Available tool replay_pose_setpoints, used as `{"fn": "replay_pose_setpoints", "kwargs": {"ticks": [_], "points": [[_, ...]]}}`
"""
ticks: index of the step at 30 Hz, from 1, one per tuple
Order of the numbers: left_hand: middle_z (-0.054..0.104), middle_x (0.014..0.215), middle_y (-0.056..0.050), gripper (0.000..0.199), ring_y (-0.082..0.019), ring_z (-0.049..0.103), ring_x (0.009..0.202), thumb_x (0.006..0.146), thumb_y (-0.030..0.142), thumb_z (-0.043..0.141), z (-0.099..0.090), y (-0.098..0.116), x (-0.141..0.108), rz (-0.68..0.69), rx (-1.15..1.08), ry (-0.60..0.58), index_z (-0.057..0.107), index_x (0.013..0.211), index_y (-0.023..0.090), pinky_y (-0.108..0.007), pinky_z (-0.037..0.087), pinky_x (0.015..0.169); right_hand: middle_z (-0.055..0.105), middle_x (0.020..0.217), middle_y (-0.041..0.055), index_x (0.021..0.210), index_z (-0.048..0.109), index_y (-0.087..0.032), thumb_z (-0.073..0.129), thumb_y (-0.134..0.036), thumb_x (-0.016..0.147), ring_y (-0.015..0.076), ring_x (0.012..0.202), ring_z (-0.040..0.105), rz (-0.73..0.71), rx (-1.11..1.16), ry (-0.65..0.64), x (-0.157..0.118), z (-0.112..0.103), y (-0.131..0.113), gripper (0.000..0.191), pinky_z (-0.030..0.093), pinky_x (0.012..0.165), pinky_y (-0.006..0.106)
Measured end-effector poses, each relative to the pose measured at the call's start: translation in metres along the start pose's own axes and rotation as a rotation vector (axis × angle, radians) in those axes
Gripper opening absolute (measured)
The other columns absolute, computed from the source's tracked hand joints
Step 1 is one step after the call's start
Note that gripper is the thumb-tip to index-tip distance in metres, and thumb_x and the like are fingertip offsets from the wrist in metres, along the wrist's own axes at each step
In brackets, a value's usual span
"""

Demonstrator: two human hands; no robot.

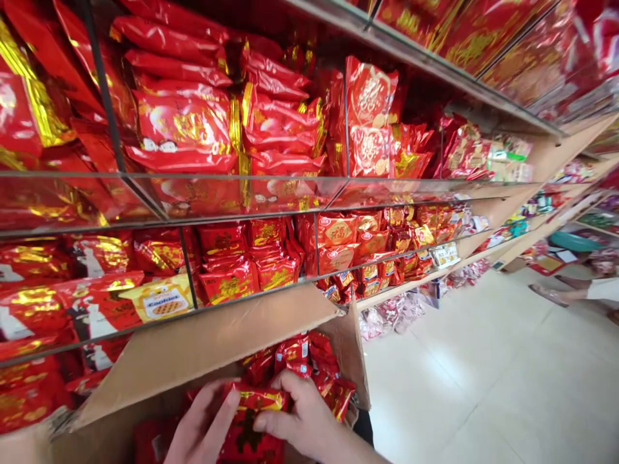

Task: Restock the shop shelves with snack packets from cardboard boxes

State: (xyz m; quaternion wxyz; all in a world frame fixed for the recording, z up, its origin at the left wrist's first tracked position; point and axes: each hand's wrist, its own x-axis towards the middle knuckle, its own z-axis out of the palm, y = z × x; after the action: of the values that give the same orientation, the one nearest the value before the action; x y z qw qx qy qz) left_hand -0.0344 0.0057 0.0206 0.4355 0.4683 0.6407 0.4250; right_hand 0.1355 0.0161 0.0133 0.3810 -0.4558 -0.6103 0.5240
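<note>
Head view: the left hand [206, 419] and right hand [302, 412] pinch a red packet [252, 437] between their fingers at the near, open cardboard box [213, 345]. Handling this packet seems the step; the next move likely calls for a steady grip.

Glossy plastic packet [254, 435] between left hand [203, 422] and right hand [304, 415]; matt cardboard flap [213, 345] beyond both; smooth, shiny floor [464, 393] right of hands
</note>
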Motion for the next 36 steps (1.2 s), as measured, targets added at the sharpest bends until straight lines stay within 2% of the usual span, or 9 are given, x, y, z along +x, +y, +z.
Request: {"fn": "replay_pose_setpoints", "kwargs": {"ticks": [3, 6, 9, 18, 23, 26, 28, 33, 36], "points": [[0.056, 0.059, 0.003, 0.035, -0.014, 0.053, 0.059, 0.074, 0.054, 0.052, 0.007, 0.022, -0.003, 0.164, 0.118, -0.050, 0.053, 0.063, 0.021, -0.020, 0.047, 0.056, 0.048, 0.064, -0.0036, 0.075, 0.051, -0.017, 0.058, -0.046, 0.075, 0.0099, 0.061, 0.043, -0.026, -0.004, 0.154, -0.001, -0.002, -0.013, 0.030, 0.037, 0.057, 0.021], [0.048, 0.054, 0.005, 0.031, -0.011, 0.045, 0.053, 0.080, 0.047, 0.046, 0.018, 0.035, -0.010, 0.254, 0.204, 0.095, 0.050, 0.062, 0.021, -0.018, 0.041, 0.052, 0.042, 0.064, -0.0035, 0.072, 0.042, -0.019, 0.039, -0.044, 0.087, 0.0102, 0.061, 0.040, 0.018, 0.031, 0.435, 0.001, 0.004, -0.019, 0.030, 0.037, 0.060, 0.022], [0.046, 0.053, 0.006, 0.030, -0.011, 0.043, 0.050, 0.082, 0.046, 0.042, 0.024, 0.039, -0.015, 0.269, 0.251, 0.187, 0.050, 0.065, 0.022, -0.018, 0.040, 0.052, 0.041, 0.064, -0.0030, 0.068, 0.037, -0.020, 0.030, -0.044, 0.090, 0.0105, 0.060, 0.039, 0.016, 0.012, 0.528, 0.004, 0.008, -0.019, 0.033, 0.036, 0.059, 0.023], [0.054, 0.053, 0.006, 0.022, -0.010, 0.051, 0.047, 0.083, 0.038, 0.043, 0.022, 0.027, -0.015, 0.381, 0.359, 0.248, 0.052, 0.068, 0.024, -0.016, 0.043, 0.050, 0.035, 0.055, -0.0050, 0.063, 0.032, -0.021, 0.032, -0.040, 0.091, 0.0095, 0.050, 0.034, -0.095, -0.175, 0.569, 0.005, 0.005, -0.016, 0.034, 0.028, 0.051, 0.024], [0.057, 0.057, 0.005, 0.020, -0.012, 0.056, 0.051, 0.082, 0.040, 0.044, 0.023, 0.016, -0.011, 0.348, 0.295, 0.322, 0.052, 0.072, 0.025, -0.019, 0.047, 0.055, 0.035, 0.057, -0.0050, 0.064, 0.035, -0.021, 0.040, -0.048, 0.086, 0.0092, 0.053, 0.035, -0.040, 0.119, 0.456, 0.002, 0.004, -0.018, 0.036, 0.033, 0.052, 0.022], [0.065, 0.070, -0.001, 0.022, -0.017, 0.062, 0.068, 0.079, 0.044, 0.046, 0.023, 0.020, -0.006, 0.338, 0.310, 0.367, 0.055, 0.078, 0.024, -0.024, 0.050, 0.068, 0.048, 0.068, -0.0028, 0.079, 0.046, -0.021, 0.063, -0.048, 0.071, 0.0106, 0.061, 0.046, -0.041, 0.461, 0.253, -0.006, 0.006, -0.024, 0.033, 0.040, 0.057, 0.022], [0.063, 0.068, 0.000, 0.025, -0.017, 0.062, 0.065, 0.078, 0.046, 0.045, 0.026, 0.031, -0.006, 0.251, 0.250, 0.350, 0.055, 0.078, 0.023, -0.025, 0.051, 0.064, 0.056, 0.076, -0.0002, 0.092, 0.049, -0.021, 0.071, -0.044, 0.064, 0.0119, 0.063, 0.051, 0.015, 0.635, 0.142, -0.010, 0.008, -0.030, 0.042, 0.043, 0.055, 0.023], [0.050, 0.053, 0.006, 0.033, -0.010, 0.048, 0.042, 0.077, 0.055, 0.045, 0.038, 0.054, -0.013, 0.117, 0.034, 0.331, 0.053, 0.071, 0.023, -0.019, 0.044, 0.040, 0.059, 0.068, -0.0013, 0.078, 0.054, -0.018, 0.074, -0.041, 0.061, 0.0089, 0.054, 0.050, 0.127, 0.721, 0.249, -0.005, -0.004, -0.042, 0.035, 0.044, 0.051, 0.022], [0.052, 0.049, 0.006, 0.039, -0.011, 0.048, 0.041, 0.075, 0.059, 0.048, 0.031, 0.054, -0.016, 0.138, 0.030, 0.153, 0.058, 0.080, 0.021, -0.020, 0.044, 0.039, 0.059, 0.067, -0.0029, 0.077, 0.054, -0.018, 0.074, -0.039, 0.061, 0.0081, 0.054, 0.051, 0.118, 0.710, 0.278, 0.002, -0.024, -0.046, 0.033, 0.043, 0.052, 0.020]]}}
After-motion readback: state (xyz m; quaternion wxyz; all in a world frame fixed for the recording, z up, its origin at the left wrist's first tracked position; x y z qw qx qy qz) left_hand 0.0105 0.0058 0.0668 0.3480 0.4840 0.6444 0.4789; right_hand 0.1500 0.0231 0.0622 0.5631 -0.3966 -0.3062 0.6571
